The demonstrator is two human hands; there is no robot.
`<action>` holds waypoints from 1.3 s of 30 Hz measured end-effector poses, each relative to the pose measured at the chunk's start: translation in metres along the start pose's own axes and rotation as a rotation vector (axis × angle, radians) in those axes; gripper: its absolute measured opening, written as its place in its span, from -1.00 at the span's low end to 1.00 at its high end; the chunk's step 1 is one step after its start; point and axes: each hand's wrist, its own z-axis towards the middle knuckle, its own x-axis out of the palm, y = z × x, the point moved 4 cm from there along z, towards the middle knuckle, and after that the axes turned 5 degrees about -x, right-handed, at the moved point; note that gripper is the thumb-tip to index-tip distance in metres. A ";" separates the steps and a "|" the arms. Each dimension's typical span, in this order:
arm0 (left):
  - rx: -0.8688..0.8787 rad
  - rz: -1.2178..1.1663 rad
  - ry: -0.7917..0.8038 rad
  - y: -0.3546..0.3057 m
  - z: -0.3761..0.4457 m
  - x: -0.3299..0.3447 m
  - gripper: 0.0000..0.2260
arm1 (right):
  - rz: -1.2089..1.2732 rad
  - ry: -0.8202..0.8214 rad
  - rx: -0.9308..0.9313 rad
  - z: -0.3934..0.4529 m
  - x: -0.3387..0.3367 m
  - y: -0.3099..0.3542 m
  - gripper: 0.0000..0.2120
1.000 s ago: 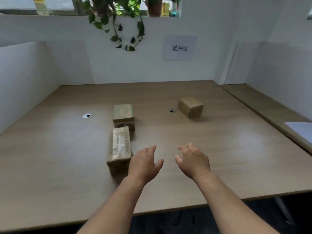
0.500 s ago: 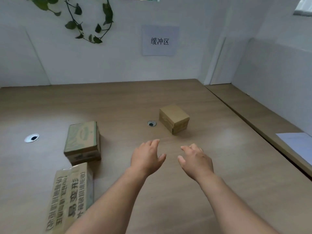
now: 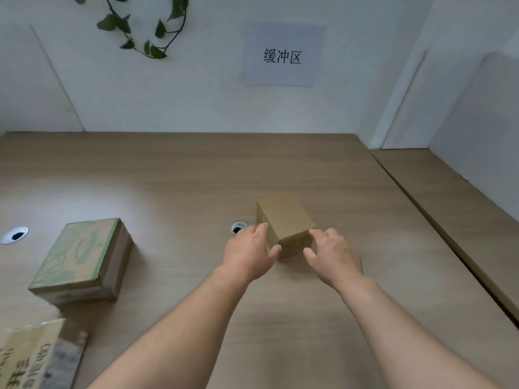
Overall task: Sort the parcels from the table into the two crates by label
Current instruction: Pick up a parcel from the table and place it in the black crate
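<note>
No crates in view; three parcels on the wooden table (image 3: 365, 318), so sorting looks barely begun. Lower left: printed tan carton (image 3: 25, 357), green-topped cardboard box (image 3: 81, 259). Centre: left hand (image 3: 248, 255) and right hand (image 3: 334, 256), fingers spread, flank the plain brown cardboard box (image 3: 285, 217), not yet gripping.

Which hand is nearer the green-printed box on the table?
Left. The left hand is at the plain brown box's left side, well right of the green-printed box. The right hand is beyond it, at the brown box's right side.
</note>
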 end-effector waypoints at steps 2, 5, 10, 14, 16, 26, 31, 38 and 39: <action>-0.036 -0.042 0.001 -0.008 0.021 0.006 -0.43 | 0.015 0.003 -0.005 0.028 -0.002 -0.012 -0.51; -0.092 -0.099 0.008 -0.017 0.045 0.018 -0.39 | 0.038 0.010 -0.019 0.064 0.004 -0.027 -0.41; -0.183 -0.228 0.045 -0.024 0.075 0.043 -0.31 | 0.137 0.086 0.004 0.106 0.031 -0.043 -0.39; -0.247 -0.355 0.117 -0.023 0.083 0.065 -0.30 | 0.286 0.184 0.075 0.113 0.057 -0.050 -0.46; -0.294 -0.488 0.130 -0.020 0.085 0.069 -0.24 | 0.406 0.180 0.093 0.113 0.061 -0.050 -0.44; -0.203 -0.494 0.182 -0.020 0.034 0.072 -0.13 | 0.718 0.241 0.122 0.053 0.064 -0.058 -0.05; -0.211 -0.807 0.222 -0.006 -0.008 0.067 -0.51 | 0.928 0.272 0.231 0.003 0.051 -0.067 -0.56; -0.428 -1.000 0.392 0.013 -0.049 0.048 -0.69 | 1.192 0.399 0.437 -0.039 0.046 -0.063 -0.38; -0.444 -1.006 0.409 0.014 -0.053 0.047 -0.59 | 1.184 0.429 0.437 -0.044 0.045 -0.061 -0.33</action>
